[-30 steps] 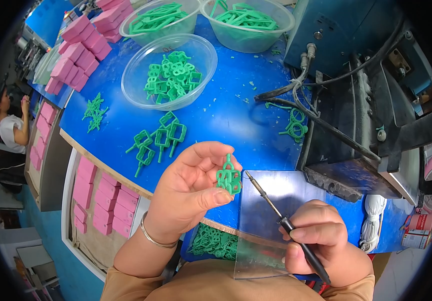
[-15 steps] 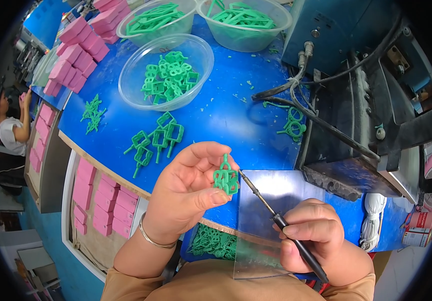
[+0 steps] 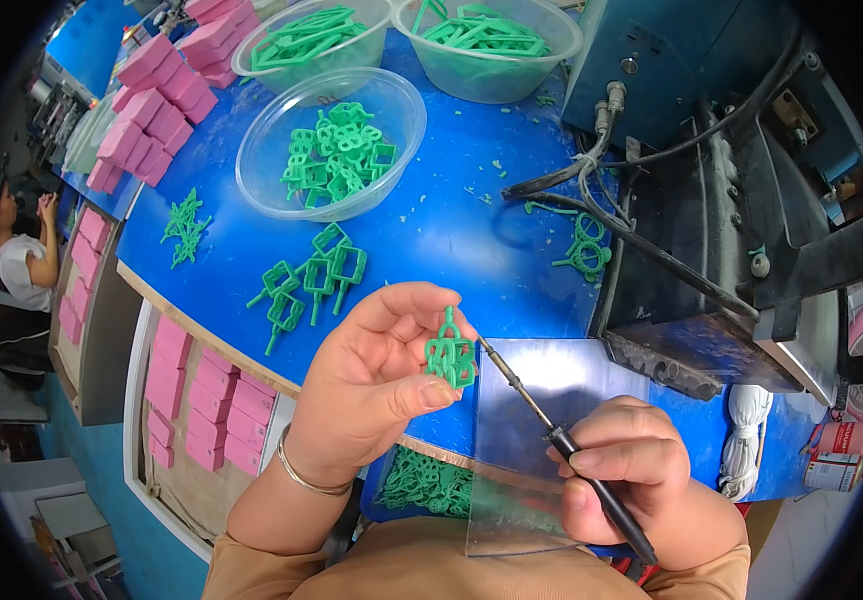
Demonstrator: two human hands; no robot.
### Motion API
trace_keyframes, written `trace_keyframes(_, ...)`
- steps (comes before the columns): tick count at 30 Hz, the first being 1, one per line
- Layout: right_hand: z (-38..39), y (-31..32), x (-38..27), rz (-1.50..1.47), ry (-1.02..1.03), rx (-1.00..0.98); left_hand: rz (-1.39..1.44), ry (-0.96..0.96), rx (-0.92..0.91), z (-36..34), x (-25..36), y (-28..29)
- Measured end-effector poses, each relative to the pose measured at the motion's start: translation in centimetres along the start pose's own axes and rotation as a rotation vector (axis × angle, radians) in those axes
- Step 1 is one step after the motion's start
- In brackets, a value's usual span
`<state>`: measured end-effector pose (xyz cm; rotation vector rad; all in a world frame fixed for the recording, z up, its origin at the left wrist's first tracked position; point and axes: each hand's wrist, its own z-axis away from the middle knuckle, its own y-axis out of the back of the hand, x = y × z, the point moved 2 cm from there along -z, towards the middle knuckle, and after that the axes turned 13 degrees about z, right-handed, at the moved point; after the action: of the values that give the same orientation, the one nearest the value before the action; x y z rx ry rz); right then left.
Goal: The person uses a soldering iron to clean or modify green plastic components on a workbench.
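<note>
My left hand [image 3: 371, 380] pinches a small green openwork piece [image 3: 449, 362] upright by its edges, with a short stem and loop on top. My right hand [image 3: 631, 470] grips a soldering-iron-like tool [image 3: 606, 505] with a black handle and thin metal shaft; its tip is at the piece's upper right, touching or very close, I cannot tell which. Below the tool lies a clear plastic sheet [image 3: 521, 520]. Beyond my left hand are loose green frames with stems [image 3: 321, 270] and a clear bowl [image 3: 261, 185] of similar small pieces.
Two bowls [image 3: 506, 75] of long green parts, pink blocks [image 3: 151, 130], small green scraps [image 3: 186, 230] and pink-filled trays [image 3: 211, 410] surround me. A dark machine [image 3: 701, 300] with cables is at right, near white cord [image 3: 746, 440]. A co-worker [image 3: 26, 260] is at far left.
Compared with one second ago, the tool in my right hand has moved slightly up and left, its tip now at the green piece. The view has shifted slightly.
</note>
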<state>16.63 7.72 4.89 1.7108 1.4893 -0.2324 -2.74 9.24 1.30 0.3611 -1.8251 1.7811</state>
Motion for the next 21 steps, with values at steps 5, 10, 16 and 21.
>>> trace_keyframes(5, 0.01, -0.06, 0.02, -0.002, -0.002, -0.005, 0.005, -0.002, -0.003, -0.01, 0.02, 0.01)
trace_keyframes(10, 0.06, -0.09, 0.02, 0.001, -0.006, -0.005, 0.006, -0.003, -0.004, 0.00, 0.02, 0.03)
trace_keyframes(16, 0.04, -0.03, 0.03, -0.002, -0.008, -0.005, 0.011, -0.003, -0.009, 0.00, 0.02, 0.04)
trace_keyframes(21, 0.02, -0.03, -0.01, -0.003, -0.010, 0.002, 0.000, 0.001, 0.001, 0.01, 0.01, 0.03)
